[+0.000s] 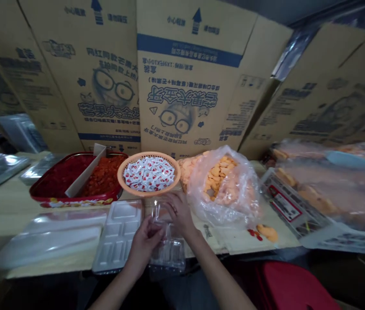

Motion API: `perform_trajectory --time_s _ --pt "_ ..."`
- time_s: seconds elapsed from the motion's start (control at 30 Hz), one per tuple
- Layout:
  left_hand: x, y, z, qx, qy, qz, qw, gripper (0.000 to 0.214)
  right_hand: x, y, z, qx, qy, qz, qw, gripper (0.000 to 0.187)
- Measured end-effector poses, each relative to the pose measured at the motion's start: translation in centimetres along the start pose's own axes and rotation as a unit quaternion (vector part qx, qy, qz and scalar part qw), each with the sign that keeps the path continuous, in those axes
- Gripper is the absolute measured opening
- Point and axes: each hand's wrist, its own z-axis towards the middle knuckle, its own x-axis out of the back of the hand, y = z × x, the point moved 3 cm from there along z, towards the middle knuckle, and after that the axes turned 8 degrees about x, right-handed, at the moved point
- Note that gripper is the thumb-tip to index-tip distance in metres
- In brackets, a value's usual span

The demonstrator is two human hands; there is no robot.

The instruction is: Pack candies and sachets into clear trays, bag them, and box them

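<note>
A clear plastic compartment tray (pixel 172 254) lies in front of me at the table's near edge. My left hand (pixel 146 239) has its fingers curled in at the tray's left side. My right hand (pixel 178 213) is bent over the tray's far end, with the fingertips pressed to its rim. Left of my left hand sits a pale compartment tray (pixel 119 232), its hollows bare. Just beyond my hands stands an orange basket (pixel 125 183) heaped with small white-and-red sachets (pixel 149 173).
A red tub (pixel 75 200) with a divider holds dark red and orange pieces. An open plastic bag (pixel 253 206) of orange pieces stands right of the basket. Clear lids (pixel 56 237) lie left; a grey crate (pixel 282 211) is right. Cardboard boxes (pixel 189 77) line the back.
</note>
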Motion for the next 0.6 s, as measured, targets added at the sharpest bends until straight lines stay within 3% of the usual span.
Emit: perform_trajectory --time_s 0.07,0.17,0.23,0.3,0.4,0.6 --pt "0.3 0.7 -0.2 0.039 -0.005 -0.058 0.998 0.060 2.3 0.9 0.4 -0.014 0.068 -0.034 0.997 0.024" --pt "0.9 1.6 -0.8 0.058 0.005 -0.091 0.994 0.058 6.8 4.9 0.9 -0.121 0.165 -0.130 0.970 0.027" --pt "0.8 2.1 -1.0 0.064 0.003 -0.099 0.993 0.057 9.0 8.4 1.0 -0.202 0.127 -0.239 0.941 0.033" --pt "0.4 2.3 -1.1 0.071 -0.001 -0.103 0.992 0.056 10.5 11.5 0.5 -0.277 0.050 -0.362 0.888 0.048" --pt "-0.3 2.4 -1.1 0.071 0.005 -0.102 0.992 0.058 11.8 14.2 -1.3 -0.315 -0.008 -0.451 0.835 0.056" --pt "-0.2 2.3 -1.1 0.063 0.003 -0.073 0.995 0.057 17.6 15.0 -6.8 -0.348 0.059 -0.342 0.871 0.052"
